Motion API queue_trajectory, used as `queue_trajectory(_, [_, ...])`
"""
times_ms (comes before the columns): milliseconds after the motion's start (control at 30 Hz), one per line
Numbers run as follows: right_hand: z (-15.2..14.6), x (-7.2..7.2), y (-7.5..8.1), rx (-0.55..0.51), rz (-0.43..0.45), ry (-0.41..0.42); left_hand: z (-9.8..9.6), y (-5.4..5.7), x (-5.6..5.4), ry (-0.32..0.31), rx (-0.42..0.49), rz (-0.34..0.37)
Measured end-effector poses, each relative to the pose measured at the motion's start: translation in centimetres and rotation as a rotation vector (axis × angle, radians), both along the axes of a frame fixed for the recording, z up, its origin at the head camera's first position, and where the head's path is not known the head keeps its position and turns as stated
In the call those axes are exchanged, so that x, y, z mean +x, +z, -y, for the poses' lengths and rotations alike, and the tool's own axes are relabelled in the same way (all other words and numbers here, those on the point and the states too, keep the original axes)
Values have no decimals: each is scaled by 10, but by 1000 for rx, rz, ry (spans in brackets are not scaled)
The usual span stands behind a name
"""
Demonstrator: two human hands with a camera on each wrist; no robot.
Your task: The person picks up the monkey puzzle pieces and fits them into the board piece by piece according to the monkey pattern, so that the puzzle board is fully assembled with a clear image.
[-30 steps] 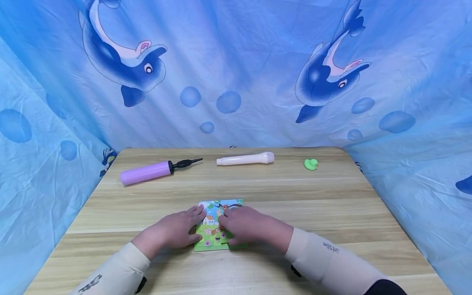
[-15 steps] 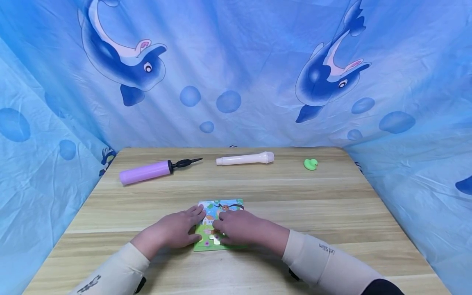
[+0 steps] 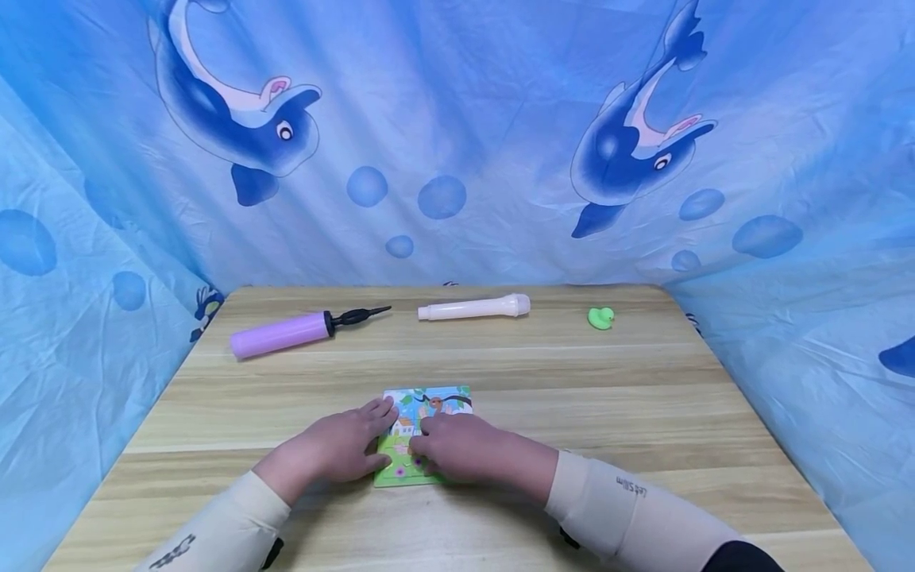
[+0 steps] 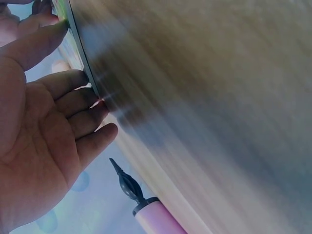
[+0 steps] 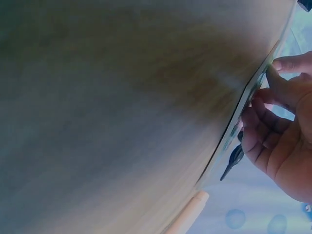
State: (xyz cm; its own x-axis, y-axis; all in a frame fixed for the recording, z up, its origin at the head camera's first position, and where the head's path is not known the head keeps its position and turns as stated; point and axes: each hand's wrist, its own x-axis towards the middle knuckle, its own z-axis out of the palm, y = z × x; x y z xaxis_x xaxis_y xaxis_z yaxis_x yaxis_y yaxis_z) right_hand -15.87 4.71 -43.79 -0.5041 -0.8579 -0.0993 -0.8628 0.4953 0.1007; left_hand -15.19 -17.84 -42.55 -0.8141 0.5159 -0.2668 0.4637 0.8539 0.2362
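A jigsaw puzzle (image 3: 403, 474), square and brightly printed with a house, grass and a branch, lies flat on the wooden table. My left hand (image 3: 349, 443) rests along its left side, fingers straight; in the left wrist view the fingertips of the left hand (image 4: 48, 117) touch the board's edge. Over the lower right part, my right hand (image 3: 461, 446) curls its fingers around a puzzle piece (image 3: 418, 461) with a pink flower, low against the board. The right wrist view has the bent fingers of the right hand (image 5: 278, 126) right at the board. The puzzle's right part is hidden beneath this hand.
Behind the puzzle, a purple balloon pump (image 3: 280, 337) with a black nozzle lies at the left. A pale pink toy microphone (image 3: 473, 307) lies at the back middle, and a small green toy duck (image 3: 601, 318) at the back right. A blue dolphin-print curtain (image 3: 457, 119) surrounds the table.
My right hand has slid slightly left over the puzzle, and the flower piece has moved left with it. A dark gap beside that piece no longer shows. My left hand has stayed put.
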Motion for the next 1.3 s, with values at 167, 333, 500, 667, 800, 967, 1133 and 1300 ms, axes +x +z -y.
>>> queue_trajectory(167, [0,8,3,97,-71,23,0,-1,-1,2,-4,-6])
queue_trajectory(333, [-8,14,10,115,-33,12,0,-1,-1,12,-10,-9])
queue_trajectory(500, [-22,12,14,55,59,37,0,-1,-1,10,-19,-11])
queue_trajectory(667, [-36,8,16,-32,59,115,0,-1,-1,17,-25,3])
queue_trajectory(800, [-51,6,19,-82,81,67,-1,-1,-1,19,-26,8])
queue_trajectory(967, [-79,5,24,-99,143,-68,-1,0,-1,19,-28,11])
queue_trajectory(1133, [-110,2,21,-114,161,-175,-1,-1,0,22,-32,14])
queue_trajectory(1300, [-138,0,20,-130,201,-275,-1,-3,0,24,-31,8])
